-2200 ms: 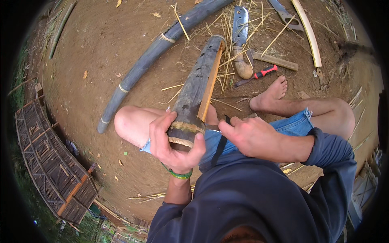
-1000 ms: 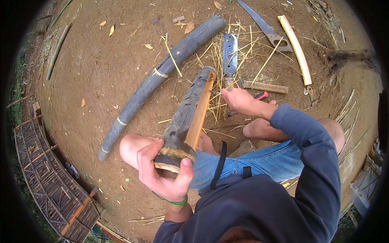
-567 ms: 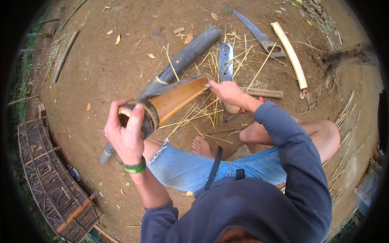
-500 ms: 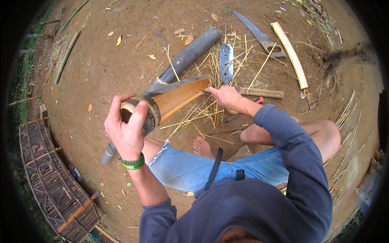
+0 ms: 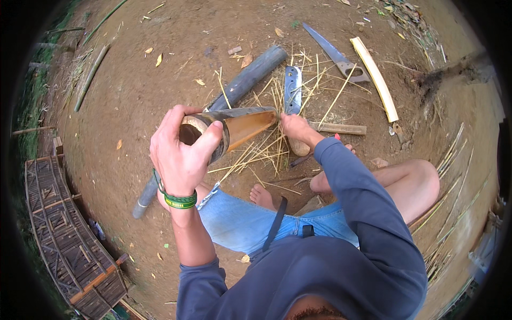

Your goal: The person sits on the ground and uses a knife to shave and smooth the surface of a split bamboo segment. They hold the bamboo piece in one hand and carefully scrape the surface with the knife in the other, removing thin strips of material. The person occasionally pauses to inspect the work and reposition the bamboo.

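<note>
My left hand (image 5: pixel 181 152) is wrapped round the near end of a bamboo tube (image 5: pixel 248 129). The tube's side is cut away, baring its orange-brown inside, while the near end stays a closed ring. At its far end my right hand (image 5: pixel 296 129) is closed, fingertips by the cut edge; what it grips is hidden. Under and beyond this hand lies a machete (image 5: pixel 293 88), a broad holed blade with a wooden handle. Just past the tube, a dark uncut bamboo pole (image 5: pixel 253 74) rests on the ground.
Thin bamboo strips (image 5: pixel 250 157) litter the dirt around the machete. A handsaw (image 5: pixel 333 50), a pale split bamboo piece (image 5: pixel 376 80) and a flat wooden stick (image 5: pixel 341 128) lie to the right. A dark bamboo tube (image 5: pixel 144 200) lies by my left forearm; a slatted bamboo rack (image 5: pixel 72 229) stands far left.
My left hand has moved slightly right and up with the near end of the tube, now turned more toward me. My right hand remains at the far end, and the view has shifted a little.
</note>
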`<state>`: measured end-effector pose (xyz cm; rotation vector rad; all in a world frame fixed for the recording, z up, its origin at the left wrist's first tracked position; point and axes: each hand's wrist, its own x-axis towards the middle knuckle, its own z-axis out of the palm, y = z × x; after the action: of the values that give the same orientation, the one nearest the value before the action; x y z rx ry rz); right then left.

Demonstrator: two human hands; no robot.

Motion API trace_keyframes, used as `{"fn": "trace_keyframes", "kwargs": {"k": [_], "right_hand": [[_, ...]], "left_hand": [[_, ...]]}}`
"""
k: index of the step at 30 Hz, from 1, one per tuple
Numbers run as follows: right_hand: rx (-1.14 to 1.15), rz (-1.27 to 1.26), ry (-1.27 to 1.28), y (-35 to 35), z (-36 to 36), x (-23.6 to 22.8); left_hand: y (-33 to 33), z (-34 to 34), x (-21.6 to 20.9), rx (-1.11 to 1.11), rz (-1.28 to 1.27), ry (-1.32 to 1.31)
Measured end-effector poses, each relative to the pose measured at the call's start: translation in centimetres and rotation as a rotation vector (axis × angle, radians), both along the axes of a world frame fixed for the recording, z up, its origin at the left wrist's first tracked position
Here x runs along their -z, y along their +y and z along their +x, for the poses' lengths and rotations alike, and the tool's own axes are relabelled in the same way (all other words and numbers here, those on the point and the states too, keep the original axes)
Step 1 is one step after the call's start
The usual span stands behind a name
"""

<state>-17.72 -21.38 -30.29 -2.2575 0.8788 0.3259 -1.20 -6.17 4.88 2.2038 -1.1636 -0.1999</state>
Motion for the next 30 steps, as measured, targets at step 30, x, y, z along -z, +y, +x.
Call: {"fn": "trace_keyframes", "kwargs": {"k": [30], "right_hand": [[0.365,0.035,-0.064,4.2,0.6,0.3]], "left_hand": [[1.9,-0.7,0.3,-0.008,-0.049,0.002]]}}
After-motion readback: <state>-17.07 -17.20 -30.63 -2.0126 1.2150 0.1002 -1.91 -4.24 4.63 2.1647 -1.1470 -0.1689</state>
